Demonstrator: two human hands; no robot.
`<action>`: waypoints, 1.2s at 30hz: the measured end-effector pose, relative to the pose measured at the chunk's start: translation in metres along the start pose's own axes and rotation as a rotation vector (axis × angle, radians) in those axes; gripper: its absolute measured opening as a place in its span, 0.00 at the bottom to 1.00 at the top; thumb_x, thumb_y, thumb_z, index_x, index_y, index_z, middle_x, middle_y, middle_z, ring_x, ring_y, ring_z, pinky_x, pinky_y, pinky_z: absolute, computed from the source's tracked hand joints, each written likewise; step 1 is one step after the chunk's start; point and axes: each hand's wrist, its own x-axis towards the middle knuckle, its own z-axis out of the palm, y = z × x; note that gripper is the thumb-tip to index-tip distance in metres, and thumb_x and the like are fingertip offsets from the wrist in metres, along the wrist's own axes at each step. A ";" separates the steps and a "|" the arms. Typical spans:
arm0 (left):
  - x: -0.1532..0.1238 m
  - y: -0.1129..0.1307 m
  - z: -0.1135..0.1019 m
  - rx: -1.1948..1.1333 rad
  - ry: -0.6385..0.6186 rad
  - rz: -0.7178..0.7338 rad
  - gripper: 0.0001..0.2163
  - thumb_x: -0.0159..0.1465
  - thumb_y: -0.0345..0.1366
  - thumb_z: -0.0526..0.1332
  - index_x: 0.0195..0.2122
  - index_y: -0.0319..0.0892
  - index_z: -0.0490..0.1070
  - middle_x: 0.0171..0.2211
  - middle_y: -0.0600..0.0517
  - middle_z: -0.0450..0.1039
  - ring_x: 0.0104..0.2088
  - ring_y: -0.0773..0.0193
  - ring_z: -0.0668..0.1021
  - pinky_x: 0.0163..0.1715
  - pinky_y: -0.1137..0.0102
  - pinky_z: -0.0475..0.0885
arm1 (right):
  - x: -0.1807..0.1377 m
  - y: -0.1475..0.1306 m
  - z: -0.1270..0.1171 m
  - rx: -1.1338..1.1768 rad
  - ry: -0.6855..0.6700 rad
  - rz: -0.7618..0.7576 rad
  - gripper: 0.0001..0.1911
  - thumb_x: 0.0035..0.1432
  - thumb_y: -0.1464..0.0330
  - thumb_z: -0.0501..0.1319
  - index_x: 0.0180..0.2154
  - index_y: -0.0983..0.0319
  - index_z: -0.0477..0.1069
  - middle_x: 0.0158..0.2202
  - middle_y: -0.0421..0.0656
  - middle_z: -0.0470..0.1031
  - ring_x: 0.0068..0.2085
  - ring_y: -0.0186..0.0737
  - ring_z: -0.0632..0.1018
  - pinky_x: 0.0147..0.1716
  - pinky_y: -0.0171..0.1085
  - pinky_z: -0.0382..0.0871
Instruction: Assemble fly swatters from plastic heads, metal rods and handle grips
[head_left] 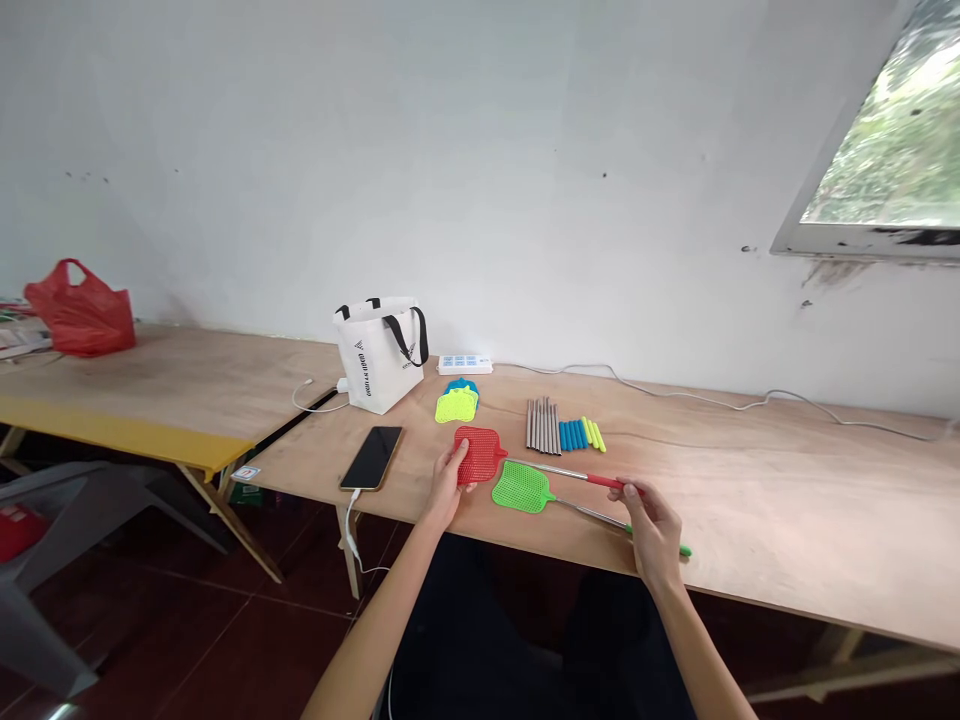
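Note:
My left hand (448,483) grips the near edge of the red fly swatter head (480,452) on the wooden table (787,520). My right hand (652,525) pinches the red handle grip (604,481) at the other end of the same swatter's metal rod. A green fly swatter (522,487) lies just in front of it, its rod running under my right hand to a green grip (684,551).
Loose yellow and blue swatter heads (457,402), a row of metal rods (543,425) and blue and yellow grips (581,434) lie behind. A phone (372,457) on a cable, a white tote bag (379,352), a power strip (465,364) and a red plastic bag (81,310) stand to the left.

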 end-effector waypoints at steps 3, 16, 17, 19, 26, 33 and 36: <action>-0.001 0.001 0.000 -0.017 0.010 0.000 0.22 0.53 0.53 0.73 0.36 0.40 0.73 0.30 0.51 0.75 0.21 0.71 0.71 0.14 0.77 0.56 | 0.000 -0.001 0.000 0.008 0.023 -0.003 0.20 0.60 0.50 0.65 0.41 0.60 0.78 0.34 0.45 0.80 0.40 0.48 0.80 0.44 0.46 0.72; -0.003 0.001 0.002 0.125 0.031 0.086 0.21 0.56 0.54 0.70 0.37 0.40 0.75 0.24 0.55 0.71 0.19 0.70 0.70 0.15 0.77 0.59 | 0.000 0.001 -0.002 -0.060 0.048 -0.067 0.20 0.60 0.49 0.63 0.40 0.59 0.78 0.35 0.44 0.80 0.39 0.46 0.79 0.41 0.44 0.72; -0.003 0.000 0.002 0.156 0.051 0.095 0.22 0.56 0.55 0.70 0.38 0.40 0.76 0.25 0.54 0.73 0.20 0.69 0.72 0.16 0.76 0.61 | -0.001 0.000 -0.002 -0.072 0.050 -0.077 0.20 0.61 0.49 0.63 0.40 0.60 0.77 0.35 0.44 0.79 0.38 0.46 0.79 0.40 0.44 0.72; -0.003 0.000 0.002 0.198 0.092 0.102 0.22 0.56 0.55 0.70 0.40 0.40 0.77 0.28 0.51 0.76 0.24 0.65 0.76 0.19 0.74 0.66 | -0.002 -0.001 -0.003 -0.092 0.042 -0.094 0.20 0.62 0.49 0.62 0.40 0.60 0.77 0.34 0.45 0.79 0.38 0.47 0.79 0.39 0.43 0.71; -0.005 0.003 0.003 0.253 0.083 0.147 0.20 0.57 0.52 0.69 0.38 0.40 0.78 0.38 0.45 0.81 0.38 0.56 0.81 0.35 0.68 0.76 | -0.005 -0.006 -0.003 -0.110 0.029 -0.123 0.19 0.63 0.50 0.61 0.40 0.59 0.76 0.34 0.45 0.78 0.38 0.47 0.78 0.38 0.43 0.71; 0.000 -0.004 -0.002 0.304 0.089 0.178 0.20 0.57 0.54 0.69 0.38 0.40 0.77 0.37 0.46 0.80 0.37 0.55 0.81 0.36 0.67 0.76 | -0.004 -0.004 -0.003 -0.092 0.030 -0.120 0.18 0.62 0.51 0.63 0.40 0.59 0.76 0.34 0.44 0.78 0.37 0.46 0.79 0.38 0.43 0.72; 0.001 -0.004 -0.003 0.271 0.093 0.167 0.20 0.58 0.53 0.69 0.40 0.40 0.77 0.37 0.46 0.80 0.37 0.56 0.81 0.36 0.67 0.76 | -0.004 -0.006 -0.003 -0.081 0.003 -0.113 0.18 0.62 0.51 0.63 0.39 0.59 0.77 0.33 0.44 0.79 0.37 0.46 0.79 0.40 0.44 0.73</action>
